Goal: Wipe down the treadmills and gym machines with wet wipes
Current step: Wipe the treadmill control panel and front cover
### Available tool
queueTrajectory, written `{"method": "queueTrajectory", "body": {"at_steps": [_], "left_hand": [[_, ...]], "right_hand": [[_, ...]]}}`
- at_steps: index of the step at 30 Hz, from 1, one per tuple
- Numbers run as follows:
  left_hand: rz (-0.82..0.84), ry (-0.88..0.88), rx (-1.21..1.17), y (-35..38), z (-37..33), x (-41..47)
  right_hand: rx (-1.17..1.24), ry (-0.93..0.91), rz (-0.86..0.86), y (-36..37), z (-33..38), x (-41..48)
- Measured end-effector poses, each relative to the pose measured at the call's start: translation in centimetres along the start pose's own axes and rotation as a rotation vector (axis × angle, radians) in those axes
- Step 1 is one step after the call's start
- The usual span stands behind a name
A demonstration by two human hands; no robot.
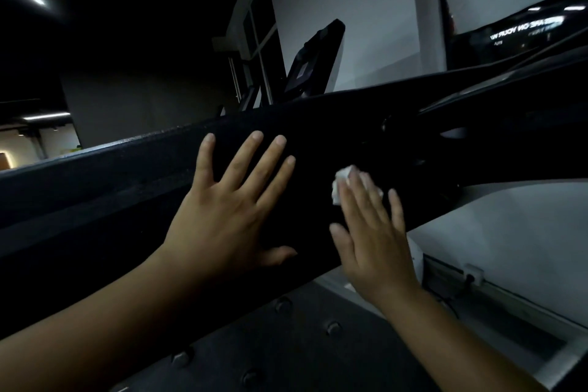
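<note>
A wide black arm of a treadmill slants across the view from lower left to upper right. My left hand lies flat on it with fingers spread and straight. Just to its right, my right hand presses a crumpled white wet wipe against the same black surface with straight fingers. Only the wipe's upper part shows beyond my fingertips.
The treadmill's console screen glows dimly at the upper right. Another black machine console stands behind, near a white wall. Below lies a dark studded floor panel. A wall socket sits low on the right.
</note>
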State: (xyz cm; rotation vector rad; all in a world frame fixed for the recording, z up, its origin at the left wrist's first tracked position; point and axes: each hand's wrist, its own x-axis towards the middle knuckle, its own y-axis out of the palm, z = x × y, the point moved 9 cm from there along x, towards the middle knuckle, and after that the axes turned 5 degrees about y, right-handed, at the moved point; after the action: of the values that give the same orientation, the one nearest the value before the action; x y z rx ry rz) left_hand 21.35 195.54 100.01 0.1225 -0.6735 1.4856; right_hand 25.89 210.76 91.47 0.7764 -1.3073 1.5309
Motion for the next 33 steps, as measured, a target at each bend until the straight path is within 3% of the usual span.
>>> {"method": "queueTrajectory", "body": {"at_steps": [2, 5, 8, 13, 18, 23, 28, 31, 33], "left_hand": [[-0.007, 0.009, 0.001, 0.1, -0.3, 0.0], [-0.026, 0.025, -0.009, 0.0, -0.6, -0.2], [-0.016, 0.049, 0.01, 0.3, -1.0, -0.4], [-0.028, 0.054, 0.037, 0.3, -1.5, -0.6], [-0.039, 0.086, 0.035, 0.6, -2.3, -1.2], [-0.037, 0.09, 0.05, 0.9, -3.6, -1.9], [-0.054, 0.083, 0.023, 0.6, -3.6, -1.9], [-0.043, 0.082, 0.04, 0.8, -3.8, -1.9], [-0.052, 0.086, 0.023, 0.8, -3.9, -1.8]], "right_hand": [[0.092, 0.1, -0.037, -0.6, 0.7, 1.9], [0.11, -0.026, 0.014, 0.8, 4.1, -0.3], [0.019, -0.083, 0.063, 2.5, 2.4, -4.6], [0.113, 0.071, -0.032, 1.0, 1.6, -1.0], [0.022, -0.138, 0.063, 3.5, 3.5, -6.0], [0.072, 0.197, -0.009, 2.0, -1.7, -3.8], [-0.009, -0.042, 0.106, 4.9, 1.6, -9.2], [-0.021, 0.162, 0.075, 4.8, -2.8, -9.4], [0.047, 0.206, 0.058, 3.6, -2.7, -6.9]]}}
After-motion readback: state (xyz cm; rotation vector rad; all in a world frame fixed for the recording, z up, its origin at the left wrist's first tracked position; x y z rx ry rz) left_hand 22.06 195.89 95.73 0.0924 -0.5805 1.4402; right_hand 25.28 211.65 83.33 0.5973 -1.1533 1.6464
